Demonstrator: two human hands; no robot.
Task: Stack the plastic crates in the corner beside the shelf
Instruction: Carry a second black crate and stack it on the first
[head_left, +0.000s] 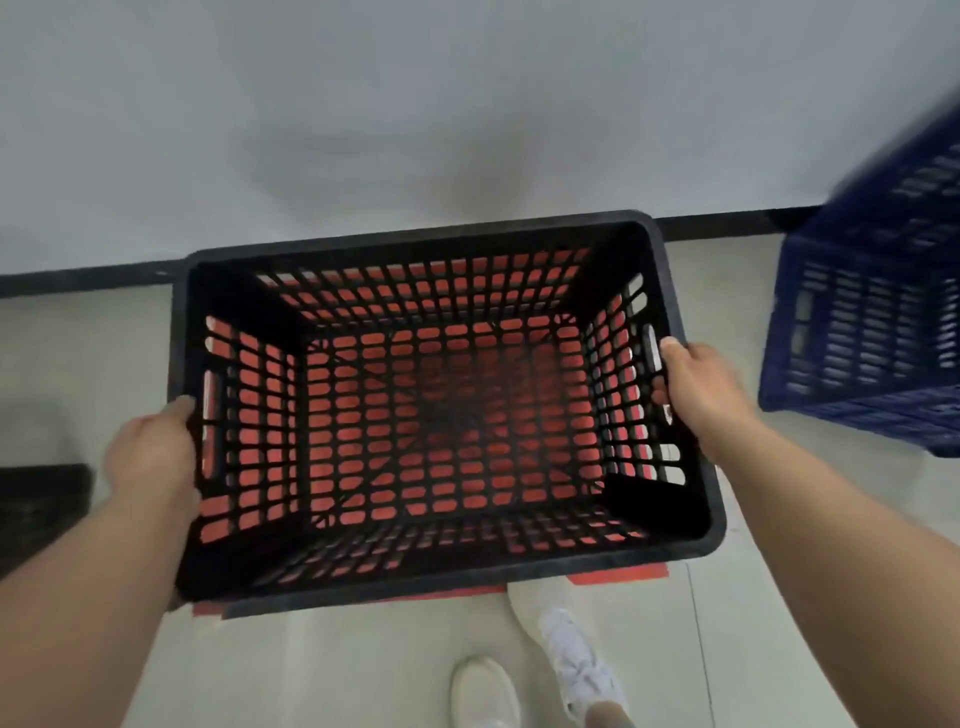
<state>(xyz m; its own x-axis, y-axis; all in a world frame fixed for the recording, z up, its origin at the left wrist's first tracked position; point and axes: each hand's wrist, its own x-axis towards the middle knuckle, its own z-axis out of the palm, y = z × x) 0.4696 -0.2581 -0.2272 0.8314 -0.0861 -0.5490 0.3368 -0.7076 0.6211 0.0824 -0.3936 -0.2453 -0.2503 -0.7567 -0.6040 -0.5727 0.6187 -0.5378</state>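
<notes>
A black slotted plastic crate (441, 577) fills the middle of the head view, open side up. It is directly over a red crate (618, 575), whose colour shows through the slots and whose rim peeks out below the near edge. My left hand (150, 457) grips the crate's left handle slot. My right hand (696, 389) grips the right handle slot. Whether the black crate rests fully on the red one is unclear.
A blue slotted crate (862, 332) stands tilted at the right, blurred. A white wall (415, 104) with a black skirting strip (78, 283) runs just behind the crates. A dark object (36, 504) lies on the floor at left. My white shoes (576, 665) are below.
</notes>
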